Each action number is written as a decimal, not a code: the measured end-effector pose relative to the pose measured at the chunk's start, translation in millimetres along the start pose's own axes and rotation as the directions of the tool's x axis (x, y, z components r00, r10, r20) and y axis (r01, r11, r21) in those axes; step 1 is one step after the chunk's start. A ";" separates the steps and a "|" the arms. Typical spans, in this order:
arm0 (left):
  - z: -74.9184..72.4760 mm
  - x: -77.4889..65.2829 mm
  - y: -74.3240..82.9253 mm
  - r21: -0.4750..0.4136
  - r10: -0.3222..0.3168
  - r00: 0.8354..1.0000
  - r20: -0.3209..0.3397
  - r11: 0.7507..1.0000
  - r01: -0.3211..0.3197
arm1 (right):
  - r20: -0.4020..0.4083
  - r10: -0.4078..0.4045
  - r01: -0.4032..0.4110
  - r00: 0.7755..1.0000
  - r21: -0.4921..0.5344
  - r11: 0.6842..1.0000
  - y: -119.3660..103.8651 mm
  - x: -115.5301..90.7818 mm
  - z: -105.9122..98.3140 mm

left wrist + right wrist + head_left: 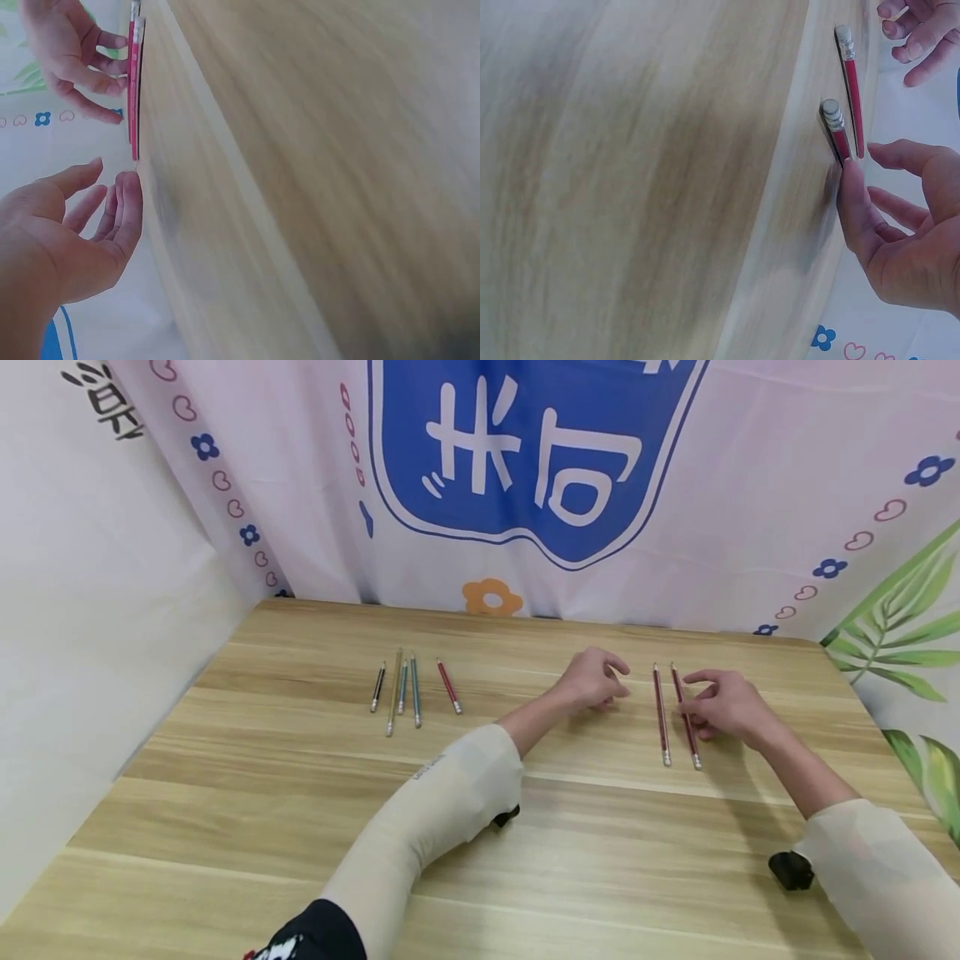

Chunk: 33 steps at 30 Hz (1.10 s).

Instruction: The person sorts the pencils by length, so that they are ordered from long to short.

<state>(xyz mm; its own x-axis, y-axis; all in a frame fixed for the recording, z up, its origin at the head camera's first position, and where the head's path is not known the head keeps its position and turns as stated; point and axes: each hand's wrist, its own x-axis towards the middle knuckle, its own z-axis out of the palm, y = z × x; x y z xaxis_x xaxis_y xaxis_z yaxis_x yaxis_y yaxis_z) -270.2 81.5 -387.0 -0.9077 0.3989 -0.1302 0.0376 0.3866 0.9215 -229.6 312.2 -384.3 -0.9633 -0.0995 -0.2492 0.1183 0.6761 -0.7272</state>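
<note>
Two long dark-red pencils lie side by side at the right of the table, white erasers toward me. My right hand [727,706] is at the right-hand red pencil [692,745], fingertips right at its shaft. Thumb and forefinger stand apart in the right wrist view, where a finger hides part of this pencil [840,136]. The other red pencil [662,714] lies just left of it. My left hand [592,677] hovers left of both pencils, fingers loosely bent with nothing between them. From the left wrist, its fingertips appear close to the pencils' tips.
Left of centre on the wooden table [300,827] lie a short black pencil [378,687], a yellowish pencil [393,693], two blue-green pencils [416,689] and a short red pencil [449,685]. A printed cloth [300,485] hangs along the back edge.
</note>
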 end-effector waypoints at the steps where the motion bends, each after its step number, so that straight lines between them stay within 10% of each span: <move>1: -2.5 -0.5 0.1 0.011 0.006 1.000 0.000 1.000 -0.006 | -0.010 -0.002 0.002 1.000 0.003 1.000 -0.3 0.2 -0.3; 33: -81.8 -26.8 -16.2 0.155 0.057 0.998 0.014 0.986 -0.058 | -0.028 -0.088 0.091 0.996 0.112 0.990 -22.8 -1.8 10.6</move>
<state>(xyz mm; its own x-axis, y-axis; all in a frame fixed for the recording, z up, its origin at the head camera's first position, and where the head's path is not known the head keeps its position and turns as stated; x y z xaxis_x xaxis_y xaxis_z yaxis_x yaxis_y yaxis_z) -280.6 -3.5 -368.5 -0.8981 0.4320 -0.0830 0.1548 0.4871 0.8595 -228.0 289.2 -374.0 -0.9763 -0.1384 -0.1663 0.0566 0.5782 -0.8139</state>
